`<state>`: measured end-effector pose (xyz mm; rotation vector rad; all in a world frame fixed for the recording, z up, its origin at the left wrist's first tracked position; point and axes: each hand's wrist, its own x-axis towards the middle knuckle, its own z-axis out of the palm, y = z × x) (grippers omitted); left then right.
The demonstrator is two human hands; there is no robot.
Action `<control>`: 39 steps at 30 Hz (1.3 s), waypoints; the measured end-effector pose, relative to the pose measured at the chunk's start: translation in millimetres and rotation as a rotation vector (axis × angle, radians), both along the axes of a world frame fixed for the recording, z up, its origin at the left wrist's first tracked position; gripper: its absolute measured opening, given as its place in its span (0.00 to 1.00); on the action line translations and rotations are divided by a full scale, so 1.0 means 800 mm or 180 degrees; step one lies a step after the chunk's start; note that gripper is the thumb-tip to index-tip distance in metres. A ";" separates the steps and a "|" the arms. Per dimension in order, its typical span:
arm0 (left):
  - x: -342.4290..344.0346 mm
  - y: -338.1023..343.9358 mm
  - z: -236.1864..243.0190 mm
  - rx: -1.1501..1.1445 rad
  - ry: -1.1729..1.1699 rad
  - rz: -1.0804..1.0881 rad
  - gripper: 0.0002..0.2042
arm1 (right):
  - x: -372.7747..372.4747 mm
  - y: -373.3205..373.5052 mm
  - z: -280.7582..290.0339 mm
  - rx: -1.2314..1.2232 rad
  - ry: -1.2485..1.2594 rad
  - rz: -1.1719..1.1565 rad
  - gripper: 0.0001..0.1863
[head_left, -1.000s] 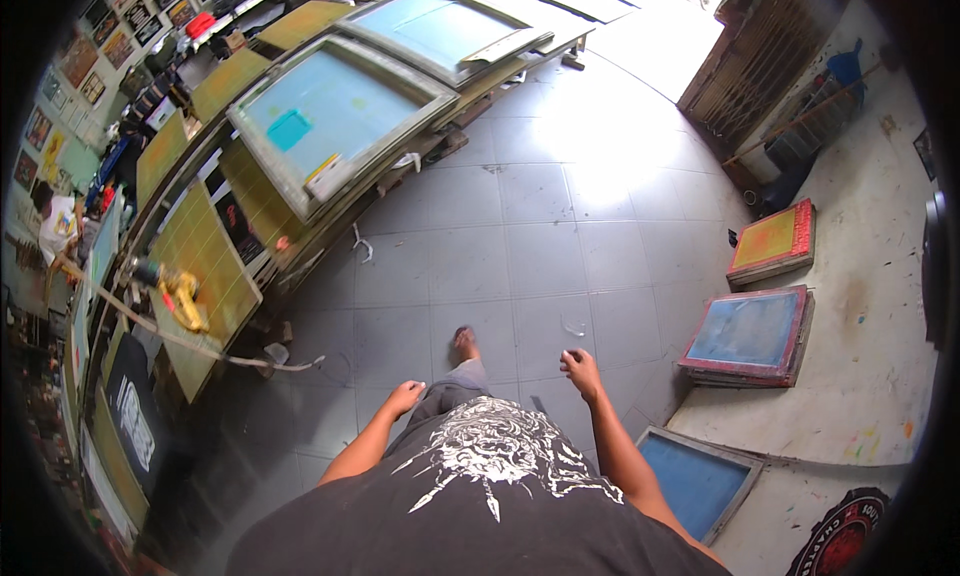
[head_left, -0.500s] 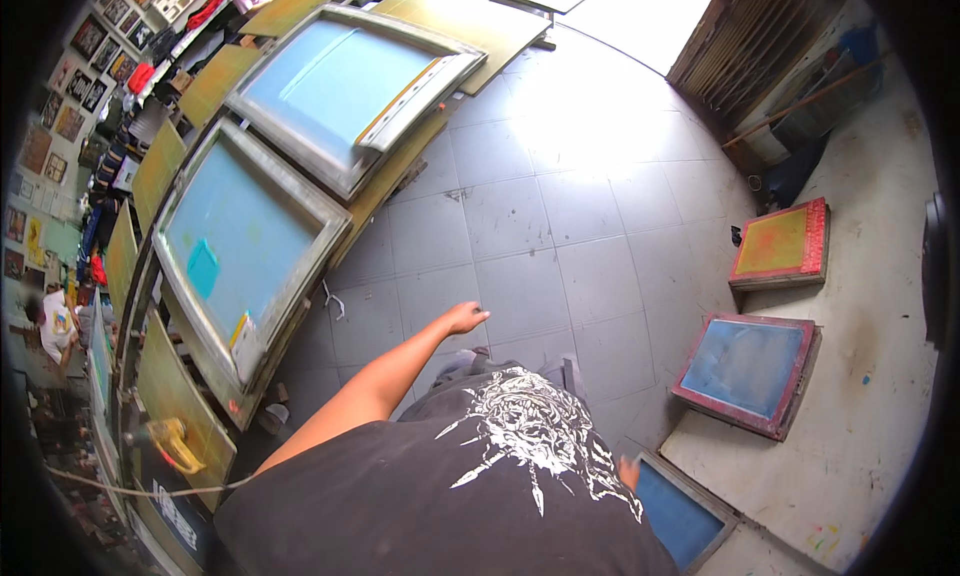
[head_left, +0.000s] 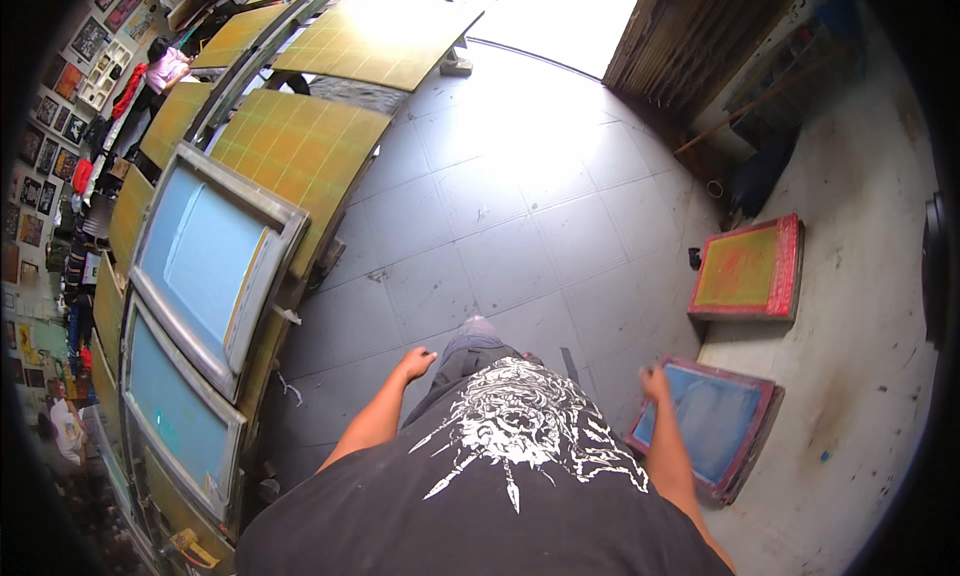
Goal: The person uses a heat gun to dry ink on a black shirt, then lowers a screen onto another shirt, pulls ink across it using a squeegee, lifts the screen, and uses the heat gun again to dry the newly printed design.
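My left hand (head_left: 415, 363) hangs out over the floor tiles, fingers loosely curled together, and I see nothing in it. To its left, on a long sloping rack, lie two screen-printing frames with blue mesh: a nearer frame (head_left: 232, 451) and a farther frame (head_left: 285, 261). My right hand (head_left: 655, 382) passes in front of a dark-red framed blue screen (head_left: 715, 426) on the right; whether it touches the screen I cannot tell. That hand is blurred and its fingers do not show clearly. Beyond it sits a red-framed screen (head_left: 748, 268) with a yellow-green face.
Yellow-green boards (head_left: 300, 141) line the rack on the left. Grey tiled floor (head_left: 480, 236) runs ahead to a bright doorway (head_left: 560, 21). A pale ledge (head_left: 850, 376) borders the right side. At the upper left, a person in pink (head_left: 168, 68) is behind the rack.
The rack's frames have slid left and down in view as I moved forward and turned. My right arm has swung up into view. My left hand has shifted left and lower.
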<state>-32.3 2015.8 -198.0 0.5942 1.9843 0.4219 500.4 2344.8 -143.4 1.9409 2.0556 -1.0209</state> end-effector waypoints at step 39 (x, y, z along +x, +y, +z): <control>-0.580 1.400 0.303 0.3091 -0.0556 0.1886 0.17 | -0.962 1.547 0.106 0.0901 0.1730 0.1522 0.16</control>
